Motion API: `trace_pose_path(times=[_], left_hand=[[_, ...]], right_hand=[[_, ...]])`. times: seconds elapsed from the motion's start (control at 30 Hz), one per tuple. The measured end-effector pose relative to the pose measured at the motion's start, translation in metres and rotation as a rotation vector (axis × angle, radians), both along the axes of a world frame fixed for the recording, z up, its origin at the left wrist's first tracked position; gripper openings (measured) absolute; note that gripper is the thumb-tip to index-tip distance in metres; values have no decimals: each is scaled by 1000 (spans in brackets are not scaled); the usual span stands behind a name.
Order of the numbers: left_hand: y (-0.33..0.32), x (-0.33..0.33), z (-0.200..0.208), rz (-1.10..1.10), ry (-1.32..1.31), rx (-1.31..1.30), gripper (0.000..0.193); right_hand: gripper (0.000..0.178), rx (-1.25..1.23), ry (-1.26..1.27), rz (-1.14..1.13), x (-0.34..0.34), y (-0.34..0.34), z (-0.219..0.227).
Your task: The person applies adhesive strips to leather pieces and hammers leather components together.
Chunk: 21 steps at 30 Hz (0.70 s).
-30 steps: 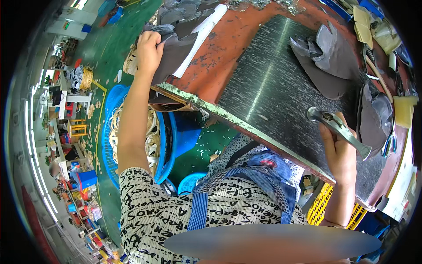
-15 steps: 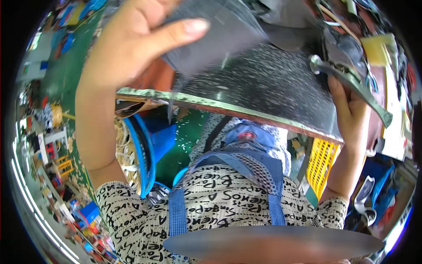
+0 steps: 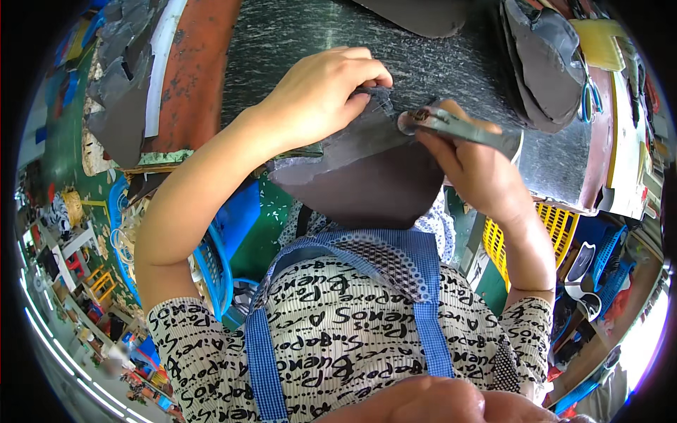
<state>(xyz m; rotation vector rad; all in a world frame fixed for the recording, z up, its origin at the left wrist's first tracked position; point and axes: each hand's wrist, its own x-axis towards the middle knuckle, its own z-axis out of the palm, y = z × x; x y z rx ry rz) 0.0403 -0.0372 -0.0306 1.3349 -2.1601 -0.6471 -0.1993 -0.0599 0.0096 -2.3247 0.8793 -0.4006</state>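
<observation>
A dark brown, leather-like sheet (image 3: pixel 367 185) lies over the front edge of the dark speckled worktop (image 3: pixel 296 49), its rounded lower part hanging toward my lap. My left hand (image 3: pixel 328 92) is closed on the sheet's far edge, thumb and fingers pinching it. In my right hand (image 3: pixel 483 166) is a metal hammer (image 3: pixel 458 128), gripped close to its head. The hammer's round face is at the sheet's right side, near my left fingertips; whether it touches the sheet I cannot tell. My right palm hides most of the handle.
Stacked dark pieces (image 3: pixel 543 70) lie at the right, beside blue-handled scissors (image 3: pixel 591 99). Another dark piece (image 3: pixel 423 15) is at the far edge. More sheets (image 3: pixel 116 120) lie left of a reddish-brown board (image 3: pixel 190 70). Below stand a yellow basket (image 3: pixel 560 229) and a blue-rimmed bin (image 3: pixel 215 271).
My left hand has come down and right from the upper left with the sheet, which now lies at the front edge. My right hand has brought the hammer leftward to it. The view has shifted.
</observation>
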Motion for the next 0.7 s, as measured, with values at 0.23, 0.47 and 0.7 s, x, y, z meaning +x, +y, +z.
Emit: trace_pose_path(times=[0.23, 0.47, 0.7], left_hand=[[9, 5, 3, -70, -128, -203, 25], [16, 8, -2, -95, -235, -405, 30], [14, 9, 0, 45, -50, -346, 26]], right_hand=[[15, 6, -7, -34, 8, -8, 1], [16, -85, -14, -32, 19, -18, 4], [15, -104, -63, 58, 21, -12, -1]])
